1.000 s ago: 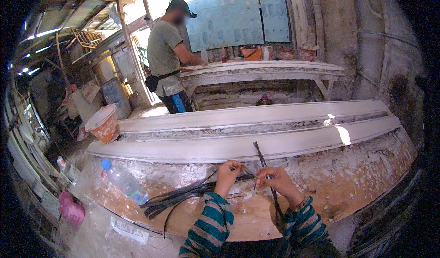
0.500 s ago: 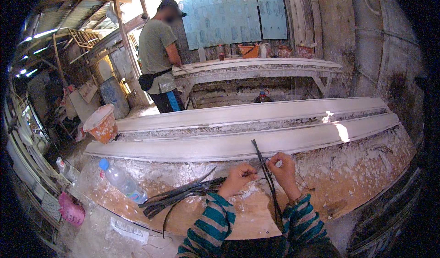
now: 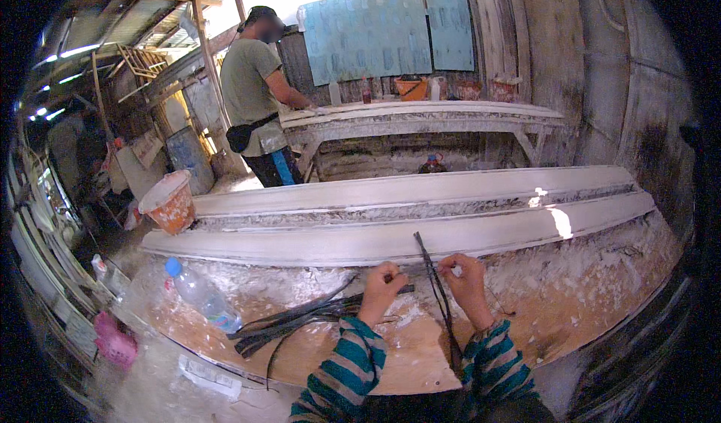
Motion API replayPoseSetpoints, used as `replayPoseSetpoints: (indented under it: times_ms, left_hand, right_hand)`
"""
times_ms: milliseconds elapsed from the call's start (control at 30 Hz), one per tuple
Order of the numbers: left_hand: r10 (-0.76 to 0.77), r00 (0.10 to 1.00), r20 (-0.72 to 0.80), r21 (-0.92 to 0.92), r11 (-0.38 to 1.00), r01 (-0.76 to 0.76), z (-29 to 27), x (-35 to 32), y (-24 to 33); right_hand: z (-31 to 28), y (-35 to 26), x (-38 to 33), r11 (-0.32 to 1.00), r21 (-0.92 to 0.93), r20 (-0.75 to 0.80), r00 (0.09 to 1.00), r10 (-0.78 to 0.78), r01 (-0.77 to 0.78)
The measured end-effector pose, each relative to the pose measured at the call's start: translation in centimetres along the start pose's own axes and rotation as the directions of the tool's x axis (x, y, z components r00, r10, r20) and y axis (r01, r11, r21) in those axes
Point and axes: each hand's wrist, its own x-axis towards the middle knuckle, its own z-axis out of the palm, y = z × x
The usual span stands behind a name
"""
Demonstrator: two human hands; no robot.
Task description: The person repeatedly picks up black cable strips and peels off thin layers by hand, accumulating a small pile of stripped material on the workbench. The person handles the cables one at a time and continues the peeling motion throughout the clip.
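A slim bundle of dark strips (image 3: 438,291) stands slantwise between my hands, its top over the near white moulding and its lower end by my right sleeve. My left hand (image 3: 382,294) is just left of it, fingers curled and pinched. It lies over the end of a pile of dark strips (image 3: 300,319). My right hand (image 3: 466,286) is beside the slim bundle on the right, thumb and fingertips pressed together. Whatever thin thing either pinch holds is too small to make out.
Two long white mouldings (image 3: 375,237) cross the plaster-spattered board. A clear bottle (image 3: 199,295) with blue cap lies at left, near an orange bucket (image 3: 169,205). A pink container (image 3: 115,340) sits lower left. A co-worker (image 3: 251,92) stands at the far bench (image 3: 420,119).
My left hand has drawn a little left and up, away from the slim bundle. The right hand has hardly moved. The co-worker has shifted slightly, one arm reaching further over the far bench.
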Motion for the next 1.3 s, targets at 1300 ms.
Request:
replayPoseSetpoints:
  times_ms: [1300]
  left_hand:
    - [-0.134,0.989,0.054,-0.015,0.991,0.135,0.2,0.2,0.0]
  right_hand:
    - [-0.1,0.3,0.1,0.984,-0.143,-0.157,0.979,-0.127,0.105]
